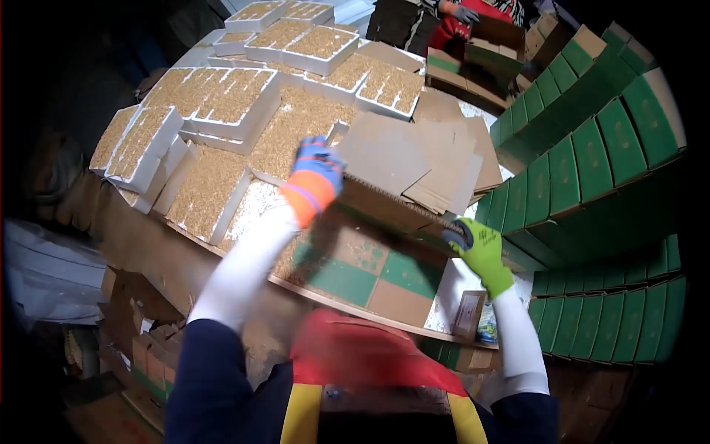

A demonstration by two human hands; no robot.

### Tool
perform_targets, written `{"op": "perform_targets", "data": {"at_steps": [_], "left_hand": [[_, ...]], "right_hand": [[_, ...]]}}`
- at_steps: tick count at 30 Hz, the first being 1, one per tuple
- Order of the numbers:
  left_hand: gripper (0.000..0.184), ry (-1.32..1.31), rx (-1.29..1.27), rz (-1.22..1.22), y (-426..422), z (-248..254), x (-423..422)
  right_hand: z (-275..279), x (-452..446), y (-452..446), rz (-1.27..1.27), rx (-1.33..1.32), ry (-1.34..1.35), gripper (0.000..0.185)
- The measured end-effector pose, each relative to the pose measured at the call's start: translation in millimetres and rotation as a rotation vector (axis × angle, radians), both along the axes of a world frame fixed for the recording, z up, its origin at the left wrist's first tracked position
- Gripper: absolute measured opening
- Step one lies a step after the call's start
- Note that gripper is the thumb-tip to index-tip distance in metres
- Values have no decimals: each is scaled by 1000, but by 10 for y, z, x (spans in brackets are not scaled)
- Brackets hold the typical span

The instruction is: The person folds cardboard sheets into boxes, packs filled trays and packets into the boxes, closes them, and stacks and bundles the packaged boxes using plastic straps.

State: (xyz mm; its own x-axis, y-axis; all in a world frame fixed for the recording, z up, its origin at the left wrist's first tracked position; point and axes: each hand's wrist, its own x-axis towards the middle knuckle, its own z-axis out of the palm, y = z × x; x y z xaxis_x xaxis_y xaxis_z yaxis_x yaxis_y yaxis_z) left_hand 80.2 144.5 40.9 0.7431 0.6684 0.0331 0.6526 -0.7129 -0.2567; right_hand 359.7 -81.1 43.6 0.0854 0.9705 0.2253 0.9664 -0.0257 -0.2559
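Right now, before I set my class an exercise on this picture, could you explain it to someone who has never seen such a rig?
There is no robot: a camera on a person's head looks forward and down, giving this single view. The person's left hand wears a blue and orange glove, the right hand a lime-green and grey one.

On the pale worktable lie shallow white trays full of light-brown, grainy material, and a green and brown cardboard panel. Rows of green cardboard boxes stand at the right.

The hands are at opposite ends of a long brown cardboard box topped with loose flat cardboard sheets. Blur hides how firmly either grips. Another person's gloved hand shows at the top.
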Motion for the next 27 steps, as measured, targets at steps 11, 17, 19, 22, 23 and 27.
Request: {"op": "perform_targets", "data": {"at_steps": [11, 17, 19, 22, 23, 27], "left_hand": [[31, -813, -92, -384, -1305, -161, 246], [39, -849, -495, -653, -1974, 53, 197], [43, -989, -594, -711, -1638, 46, -50], [39, -954, -549, -533, -1147, -310, -157], [38, -952, -528, -474, -1011, -395, -144], [39, -803, -429, -454, -662, -34, -64]], "right_hand": [[113, 520, 852, 95, -265, 107, 42], [-87, -384, 893, 178, 72, -21, 26], [-42, -409, 913, 148, 29, -4, 27], [-65, -488, 923, 103, -94, -23, 27], [-25, -519, 931, 143, -2, 87, 29], [464, -198, 444, 14, 338, 448, 50]]}}
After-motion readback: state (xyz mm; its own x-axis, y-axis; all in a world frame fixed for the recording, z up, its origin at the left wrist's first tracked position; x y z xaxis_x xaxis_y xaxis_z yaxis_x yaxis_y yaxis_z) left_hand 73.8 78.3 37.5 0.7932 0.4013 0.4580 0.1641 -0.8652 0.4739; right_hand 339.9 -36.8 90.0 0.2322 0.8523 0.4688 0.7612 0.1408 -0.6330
